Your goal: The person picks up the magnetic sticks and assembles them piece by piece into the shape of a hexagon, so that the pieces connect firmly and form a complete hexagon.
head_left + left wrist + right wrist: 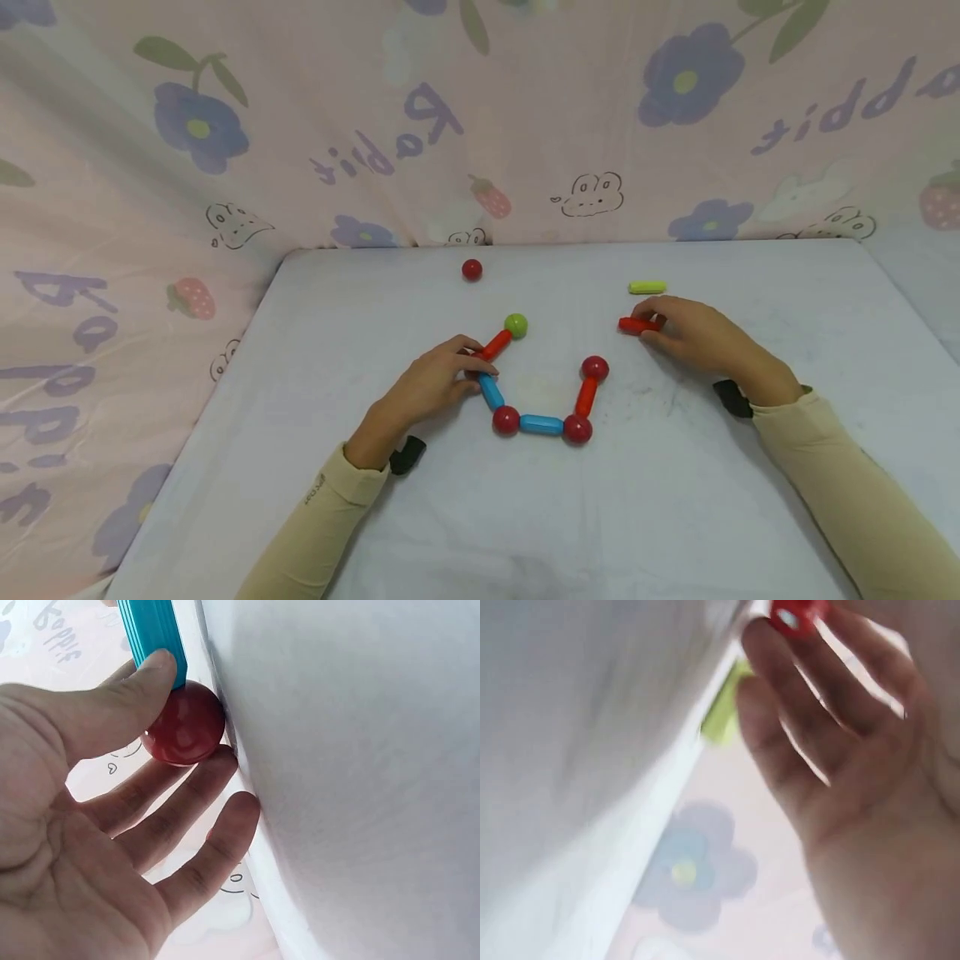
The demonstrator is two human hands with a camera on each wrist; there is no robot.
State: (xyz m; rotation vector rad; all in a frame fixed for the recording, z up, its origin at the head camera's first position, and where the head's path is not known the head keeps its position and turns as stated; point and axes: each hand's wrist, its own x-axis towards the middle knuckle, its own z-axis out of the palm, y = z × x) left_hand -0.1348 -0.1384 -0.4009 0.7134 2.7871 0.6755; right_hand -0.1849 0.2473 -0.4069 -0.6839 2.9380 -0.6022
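A chain of magnetic-looking rods and balls lies on the white table in the head view. My left hand [427,383] grips its left corner, a red ball [186,724] mostly covered in the head view, with the thumb reaching onto the blue rod [156,637]. From that corner a red rod [496,345] runs up to a green ball [516,325]. Along the bottom, a blue rod [542,425] joins two red balls, and another red rod [587,397] rises to a red end ball [596,368]. Right of the chain, my right hand [697,337] pinches a loose red rod [636,325].
A yellow-green rod [647,287] lies just beyond my right hand. Farther back, near the table's rear edge, sits a single red ball [472,269]. A printed cloth [525,125] hangs behind the table and along its left side.
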